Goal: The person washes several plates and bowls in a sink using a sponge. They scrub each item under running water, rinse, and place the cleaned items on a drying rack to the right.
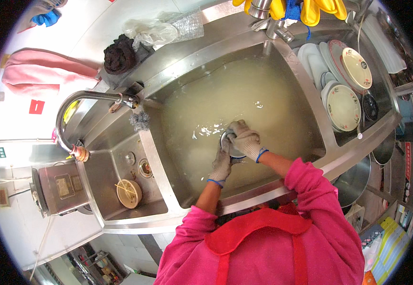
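Over the cloudy water of the middle sink basin [192,96], both my hands, in knitted work gloves with blue cuffs, are on a white bowl with a blue rim [237,153]. My left hand [222,162] grips its left side. My right hand [245,137] presses inside or over the bowl with curled fingers; whether a scrubber is under it, I cannot tell. The gloves cover most of the bowl, and its lower part is hard to see at the water.
Plates and oval dishes [343,107] stand stacked in the right basin. In the left basin lies a bowl with chopsticks [129,194] near the drain [145,168]. A curved faucet [62,121] arches over that side. A steel scourer [140,121] sits on the divider.
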Tool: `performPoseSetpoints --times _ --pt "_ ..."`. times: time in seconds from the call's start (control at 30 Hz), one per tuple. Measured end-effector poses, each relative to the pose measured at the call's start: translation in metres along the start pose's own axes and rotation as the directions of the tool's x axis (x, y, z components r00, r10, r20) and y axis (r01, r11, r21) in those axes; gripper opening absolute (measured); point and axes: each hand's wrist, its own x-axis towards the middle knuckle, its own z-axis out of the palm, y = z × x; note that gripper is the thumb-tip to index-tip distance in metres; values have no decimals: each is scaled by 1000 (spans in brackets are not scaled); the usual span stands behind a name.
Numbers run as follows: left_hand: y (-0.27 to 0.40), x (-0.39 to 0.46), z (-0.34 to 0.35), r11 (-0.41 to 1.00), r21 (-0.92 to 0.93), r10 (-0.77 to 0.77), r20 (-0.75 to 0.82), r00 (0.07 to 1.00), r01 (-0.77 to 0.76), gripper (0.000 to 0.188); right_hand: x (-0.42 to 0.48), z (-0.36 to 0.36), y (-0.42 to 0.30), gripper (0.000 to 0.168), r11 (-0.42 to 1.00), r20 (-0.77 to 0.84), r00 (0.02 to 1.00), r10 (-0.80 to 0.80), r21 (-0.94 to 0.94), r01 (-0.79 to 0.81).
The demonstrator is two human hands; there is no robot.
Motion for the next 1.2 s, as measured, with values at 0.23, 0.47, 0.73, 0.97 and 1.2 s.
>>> performPoseSetpoints --times 0.23,0.47,0.73,0.97,1.2 --pt "-6 6 -13 906 -417 -78 7 997 74 64 -4 -32 -16 28 962 518 833 -192 -69 264" --pt "-29 19 -22 992 -129 0 -26 1000 -4 55 3 -26 -11 31 729 192 858 -477 -459 508" --pt "-11 9 -17 972 -223 10 -293 956 -78 59 0 -23 -6 27 934 313 948 53 -351 64" --pt "-22 12 -19 960 -269 29 -159 987 -71 55 10 -11 -4 26 911 148 986 -78 -392 131" --pt "-9 12 -12 971 -236 -23 -7 1000 21 45 6 6 1 25 775 318 917 -241 -506 380"
